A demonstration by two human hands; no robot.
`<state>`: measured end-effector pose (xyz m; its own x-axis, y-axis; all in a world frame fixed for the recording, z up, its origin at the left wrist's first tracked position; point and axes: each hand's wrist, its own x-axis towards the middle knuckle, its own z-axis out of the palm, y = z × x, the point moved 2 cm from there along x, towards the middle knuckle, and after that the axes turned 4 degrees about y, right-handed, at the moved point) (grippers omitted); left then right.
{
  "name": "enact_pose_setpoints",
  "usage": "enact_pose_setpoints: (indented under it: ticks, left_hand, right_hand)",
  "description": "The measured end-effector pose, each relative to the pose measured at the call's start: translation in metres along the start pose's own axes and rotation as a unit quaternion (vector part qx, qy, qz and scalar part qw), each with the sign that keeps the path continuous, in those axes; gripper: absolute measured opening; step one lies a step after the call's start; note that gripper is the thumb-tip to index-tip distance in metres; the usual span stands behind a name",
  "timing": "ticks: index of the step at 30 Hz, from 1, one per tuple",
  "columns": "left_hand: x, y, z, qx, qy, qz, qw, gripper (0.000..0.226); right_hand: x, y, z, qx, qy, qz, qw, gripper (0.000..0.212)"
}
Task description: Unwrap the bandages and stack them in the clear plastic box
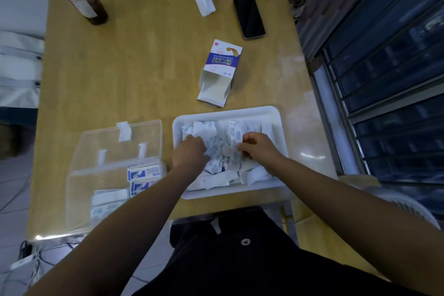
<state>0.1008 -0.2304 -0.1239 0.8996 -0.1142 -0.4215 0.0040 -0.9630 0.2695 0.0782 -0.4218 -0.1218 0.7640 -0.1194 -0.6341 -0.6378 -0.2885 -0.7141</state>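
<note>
Our two forearms reach forward over a dark lap, and both hands are down in the white tray (276, 113) at the near edge of the table (134, 74). The left hand (189, 151) is knuckles-up with its fingers buried in the heap of wrapped bandages (216, 156); we cannot tell whether it grips anything. The right hand (258, 149) is curled, and its fingertips pinch a pale strip (240, 146) at the heap's centre. The hands are near each other but not touching.

The clear plastic box (115, 151) lies just left of the tray with its lid thrown back. Small stacks (144, 173) already sit in its near-right part, partly hidden by our left forearm.

Our worry is sorting. The heap mixes blue-printed wrappers with plain white papers, all thin, limp and overlapping, so we could easily lift spent paper instead of a bandage, or several strips at once. Bare adhesive would probably cling to fingers or neighbouring strips. Our left forearm also passes right above the box, and a careless sweep could topple what is stacked there.
</note>
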Motion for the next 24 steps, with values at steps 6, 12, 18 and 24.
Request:
enact_pose_setpoints:
  ticks: [6,12,18,24]
  left_hand:
    - [0.002,-0.019,-0.002,-0.257,-0.006,-0.084,0.963,0.02]
    - [-0.013,-0.015,-0.006,-0.389,-0.017,-0.11,0.914,0.016]
    - [-0.02,0.003,-0.005,-0.369,-0.072,-0.027,0.926,0.028]
    - [-0.017,0.009,-0.004,-0.363,-0.074,-0.046,0.928,0.029]
  right_hand:
    - [-0.002,0.0,0.002,0.02,-0.017,0.009,1.0,0.027]
    - [-0.004,-0.006,0.018,0.074,-0.068,0.003,0.995,0.012]
    - [-0.009,-0.009,0.018,0.077,-0.08,-0.006,0.994,0.022]
    - [-0.01,-0.005,0.008,0.119,-0.045,-0.031,0.991,0.016]
